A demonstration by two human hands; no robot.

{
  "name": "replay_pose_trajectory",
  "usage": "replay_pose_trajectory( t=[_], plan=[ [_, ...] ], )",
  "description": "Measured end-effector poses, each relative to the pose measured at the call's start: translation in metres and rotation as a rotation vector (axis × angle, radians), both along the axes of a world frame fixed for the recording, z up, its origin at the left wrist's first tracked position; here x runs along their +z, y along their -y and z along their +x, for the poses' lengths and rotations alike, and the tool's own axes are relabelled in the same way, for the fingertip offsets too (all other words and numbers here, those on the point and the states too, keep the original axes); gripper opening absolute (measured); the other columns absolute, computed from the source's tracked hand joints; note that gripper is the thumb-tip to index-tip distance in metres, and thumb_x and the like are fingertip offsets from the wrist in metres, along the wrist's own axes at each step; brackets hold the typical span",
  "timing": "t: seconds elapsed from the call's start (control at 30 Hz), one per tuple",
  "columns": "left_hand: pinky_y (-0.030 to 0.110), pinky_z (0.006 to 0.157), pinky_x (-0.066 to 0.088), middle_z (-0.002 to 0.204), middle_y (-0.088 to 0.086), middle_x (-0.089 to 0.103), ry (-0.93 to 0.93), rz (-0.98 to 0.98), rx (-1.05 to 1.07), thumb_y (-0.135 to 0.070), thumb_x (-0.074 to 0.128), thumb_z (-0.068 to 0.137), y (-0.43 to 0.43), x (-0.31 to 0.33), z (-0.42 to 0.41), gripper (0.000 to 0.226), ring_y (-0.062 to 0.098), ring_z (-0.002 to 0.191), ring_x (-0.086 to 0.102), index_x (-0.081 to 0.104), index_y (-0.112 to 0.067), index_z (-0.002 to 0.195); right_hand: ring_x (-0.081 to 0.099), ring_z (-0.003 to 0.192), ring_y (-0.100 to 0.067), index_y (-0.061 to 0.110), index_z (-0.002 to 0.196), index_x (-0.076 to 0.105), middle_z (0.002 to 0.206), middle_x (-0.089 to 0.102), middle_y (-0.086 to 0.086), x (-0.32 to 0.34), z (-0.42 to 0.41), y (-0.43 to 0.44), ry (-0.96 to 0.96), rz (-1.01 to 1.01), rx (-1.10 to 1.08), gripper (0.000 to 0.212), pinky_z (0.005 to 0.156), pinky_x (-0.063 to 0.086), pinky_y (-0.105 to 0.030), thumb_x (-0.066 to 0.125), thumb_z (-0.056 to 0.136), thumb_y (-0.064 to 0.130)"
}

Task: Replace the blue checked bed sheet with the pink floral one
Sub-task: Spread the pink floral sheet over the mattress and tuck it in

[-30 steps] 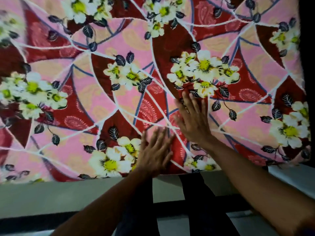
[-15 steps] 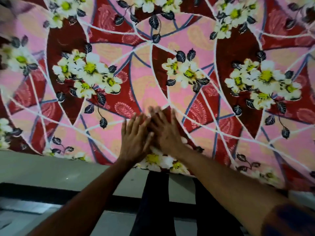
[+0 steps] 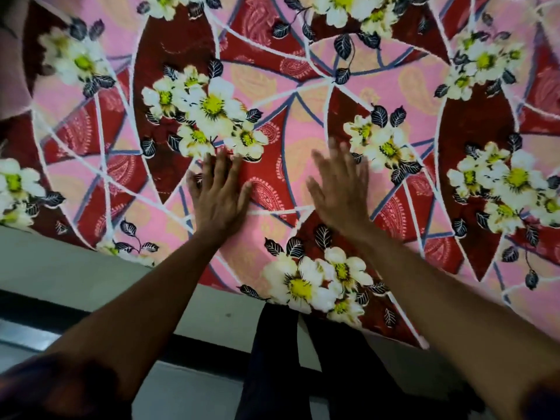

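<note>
One pink floral sheet (image 3: 303,95) and two hands are seen, with two bare forearms reaching in from the lower edge. The sheet is spread flat across the upper and middle of the view, and its near edge runs from the left side down toward the lower right. It is printed in pink and dark red panels divided by curved white and blue lines, with paisley marks and several clusters of white, yellow-centred flowers ringed by dark leaves. The left hand (image 3: 219,198) is laid palm down on the sheet, fingers straight and slightly spread, the fingertips just below a flower cluster. The right hand (image 3: 341,195) is held apart from it, to the right, also palm down with fingers extended; it is blurred, so firm contact with the cloth cannot be told. Nothing is gripped by either hand. Below the sheet's edge a pale grey surface (image 3: 75,268) crossed by a dark band (image 3: 36,307) is shown, and dark trouser legs (image 3: 272,374) are seen between the forearms.
</note>
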State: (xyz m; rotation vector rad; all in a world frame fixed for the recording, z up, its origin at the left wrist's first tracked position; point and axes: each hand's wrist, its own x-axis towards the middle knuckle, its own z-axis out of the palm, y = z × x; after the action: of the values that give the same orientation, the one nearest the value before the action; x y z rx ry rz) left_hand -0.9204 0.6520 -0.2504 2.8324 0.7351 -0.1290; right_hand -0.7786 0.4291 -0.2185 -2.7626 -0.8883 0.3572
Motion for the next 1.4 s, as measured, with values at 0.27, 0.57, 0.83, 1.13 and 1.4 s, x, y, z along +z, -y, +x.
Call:
replay_pose_trajectory(
  t=[0.27, 0.57, 0.83, 1.13, 1.4],
  plan=[
    [0.061, 0.120, 0.005, 0.168, 0.007, 0.014, -0.065, -0.024, 0.520, -0.059, 0.026, 0.102, -0.020, 0.008, -0.089, 0.065, 0.030, 0.154, 0.011, 0.018, -0.030, 0.160, 0.011, 0.155, -0.026, 0.031, 0.159, 0.025, 0.168, 0.016, -0.005, -0.015, -0.003, -0.108, 0.005, -0.055, 0.173, 0.061, 0.120, 0.002, -0.064, 0.027, 0.103, 0.057],
    [0.062, 0.119, 0.016, 0.163, 0.016, 0.024, -0.055, -0.007, 0.680, -0.051, 0.030, 0.101, -0.045, 0.026, -0.131, 0.067, 0.036, 0.151, 0.019, 0.031, -0.012, 0.155, 0.029, 0.150, -0.027, 0.025, 0.148, 0.048, 0.163, 0.032, -0.007, -0.012, -0.155, -0.156, -0.066, 0.115, 0.680, 0.055, 0.116, 0.012, -0.067, 0.044, 0.099, 0.050],
    [0.055, 0.123, -0.001, 0.169, 0.001, 0.009, 0.012, 0.001, 0.342, -0.060, 0.025, 0.103, -0.106, 0.020, -0.023, 0.063, 0.023, 0.156, -0.001, 0.022, -0.031, 0.159, 0.015, 0.154, -0.025, 0.028, 0.151, 0.042, 0.166, 0.023, -0.005, -0.009, -0.017, -0.188, 0.009, 0.138, 0.271, 0.054, 0.121, 0.006, -0.061, 0.037, 0.103, 0.051],
    [0.061, 0.121, 0.001, 0.169, 0.000, 0.006, -0.042, -0.032, 0.247, -0.061, 0.021, 0.103, -0.219, 0.002, -0.014, 0.062, 0.023, 0.156, -0.002, 0.014, -0.036, 0.159, 0.009, 0.155, -0.027, 0.031, 0.158, 0.027, 0.168, 0.013, -0.005, -0.018, 0.035, -0.277, 0.026, 0.015, 0.198, 0.061, 0.119, 0.006, -0.065, 0.034, 0.102, 0.055],
    [0.057, 0.122, 0.009, 0.167, 0.007, 0.017, -0.043, 0.080, 0.344, -0.055, 0.027, 0.103, -0.294, 0.003, -0.147, 0.062, 0.026, 0.155, 0.009, 0.025, -0.028, 0.159, 0.018, 0.153, -0.029, 0.028, 0.157, 0.032, 0.166, 0.020, -0.008, -0.027, -0.118, -0.397, 0.061, 0.007, 0.454, 0.061, 0.115, 0.010, -0.070, 0.035, 0.102, 0.054]
  ],
)
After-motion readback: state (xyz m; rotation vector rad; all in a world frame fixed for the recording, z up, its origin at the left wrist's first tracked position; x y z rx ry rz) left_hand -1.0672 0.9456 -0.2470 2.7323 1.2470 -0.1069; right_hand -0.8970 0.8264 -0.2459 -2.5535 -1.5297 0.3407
